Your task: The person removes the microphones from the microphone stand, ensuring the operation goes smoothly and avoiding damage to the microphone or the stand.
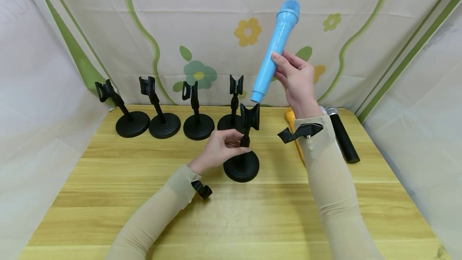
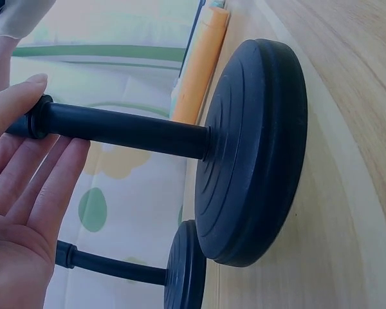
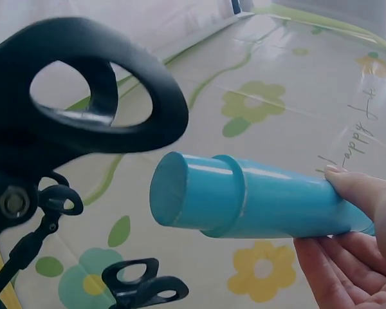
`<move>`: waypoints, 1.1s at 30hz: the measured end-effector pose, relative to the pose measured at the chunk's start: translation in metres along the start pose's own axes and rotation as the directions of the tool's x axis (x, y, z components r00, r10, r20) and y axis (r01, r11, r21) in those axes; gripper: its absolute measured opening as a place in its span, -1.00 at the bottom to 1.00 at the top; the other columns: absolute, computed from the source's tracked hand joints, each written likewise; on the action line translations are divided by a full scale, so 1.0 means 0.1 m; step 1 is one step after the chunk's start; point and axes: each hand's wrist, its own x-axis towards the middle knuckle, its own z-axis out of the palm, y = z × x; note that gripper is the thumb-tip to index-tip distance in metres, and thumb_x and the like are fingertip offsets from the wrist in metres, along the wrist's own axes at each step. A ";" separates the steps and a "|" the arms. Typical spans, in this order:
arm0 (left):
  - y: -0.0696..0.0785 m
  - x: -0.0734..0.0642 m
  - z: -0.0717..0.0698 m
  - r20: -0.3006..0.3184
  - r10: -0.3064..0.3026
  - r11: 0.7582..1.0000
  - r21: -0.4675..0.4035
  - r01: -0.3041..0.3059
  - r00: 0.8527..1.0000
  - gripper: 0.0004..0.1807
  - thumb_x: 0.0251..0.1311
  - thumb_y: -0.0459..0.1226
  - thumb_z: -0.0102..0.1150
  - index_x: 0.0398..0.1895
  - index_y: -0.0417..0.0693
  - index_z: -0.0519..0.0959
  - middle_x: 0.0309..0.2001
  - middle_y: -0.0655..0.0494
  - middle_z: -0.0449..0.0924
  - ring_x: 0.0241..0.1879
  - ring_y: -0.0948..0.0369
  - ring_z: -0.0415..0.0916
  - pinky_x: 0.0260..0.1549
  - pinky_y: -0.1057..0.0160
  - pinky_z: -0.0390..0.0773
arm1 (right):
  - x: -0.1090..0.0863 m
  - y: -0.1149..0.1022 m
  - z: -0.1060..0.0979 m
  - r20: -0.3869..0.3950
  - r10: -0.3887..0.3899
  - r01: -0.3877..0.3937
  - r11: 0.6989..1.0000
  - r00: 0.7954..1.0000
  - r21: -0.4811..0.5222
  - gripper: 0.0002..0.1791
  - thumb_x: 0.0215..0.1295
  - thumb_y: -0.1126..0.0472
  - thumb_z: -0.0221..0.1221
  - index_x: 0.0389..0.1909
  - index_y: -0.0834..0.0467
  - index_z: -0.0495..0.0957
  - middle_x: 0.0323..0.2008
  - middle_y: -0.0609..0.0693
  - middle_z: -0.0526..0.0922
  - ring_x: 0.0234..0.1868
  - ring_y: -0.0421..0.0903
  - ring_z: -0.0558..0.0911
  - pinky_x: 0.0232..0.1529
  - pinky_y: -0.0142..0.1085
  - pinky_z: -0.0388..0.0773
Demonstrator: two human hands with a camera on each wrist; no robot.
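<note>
A light blue microphone [image 1: 273, 51] is pinched between the thumb and fingers of my right hand [image 1: 297, 77], tilted with its head up. Its lower end hangs just above the clip of a black microphone stand [image 1: 241, 166], apart from it in the right wrist view, where the microphone's flat end [image 3: 170, 190] faces the clip [image 3: 83, 84]. My left hand [image 1: 223, 147] holds that stand by its pole, thumb on one side and fingers on the other; the left wrist view shows the pole [image 2: 128, 132] and round base [image 2: 251, 154] beside the hand [image 2: 26, 193].
Several more black stands stand in a row at the back, among them one at far left [image 1: 132, 124] and one behind the held stand [image 1: 235, 87]. Right of them lie an orange microphone [image 1: 290, 116] and a black microphone with a silver head [image 1: 343, 135]. A flowered cloth [image 1: 216, 31] hangs behind.
</note>
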 end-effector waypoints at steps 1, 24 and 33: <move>0.00 0.00 0.00 -0.001 0.000 1.000 0.000 0.000 1.000 -0.72 0.12 -0.28 0.54 -0.11 -0.10 0.72 -0.22 0.21 0.74 -0.26 0.26 0.71 -0.24 0.23 0.73 | 0.00 0.01 -0.02 -0.004 0.000 0.000 1.000 1.000 -0.002 -0.48 0.02 0.23 0.58 0.04 0.29 0.71 0.00 0.22 0.68 -0.14 0.05 0.74 0.00 -0.23 0.67; 0.00 0.00 0.00 -0.002 0.011 1.000 -0.016 -0.011 1.000 -0.75 0.13 -0.31 0.54 -0.13 -0.10 0.72 -0.24 0.20 0.74 -0.29 0.25 0.71 -0.27 0.22 0.73 | 0.03 0.14 -0.41 -0.023 0.004 -0.006 0.996 1.000 -0.086 -0.45 -0.02 0.22 0.60 0.04 0.27 0.72 -0.02 0.21 0.69 -0.13 0.04 0.76 -0.03 -0.21 0.68; 0.00 0.00 0.01 -0.009 0.018 0.999 -0.027 -0.019 1.000 -0.76 0.12 -0.31 0.54 -0.14 -0.09 0.73 -0.25 0.19 0.75 -0.30 0.24 0.72 -0.28 0.21 0.74 | 0.02 0.23 -0.62 -0.027 0.021 -0.024 0.990 0.999 -0.139 -0.45 -0.02 0.24 0.60 0.05 0.27 0.71 -0.02 0.20 0.71 -0.11 0.02 0.76 -0.03 -0.21 0.67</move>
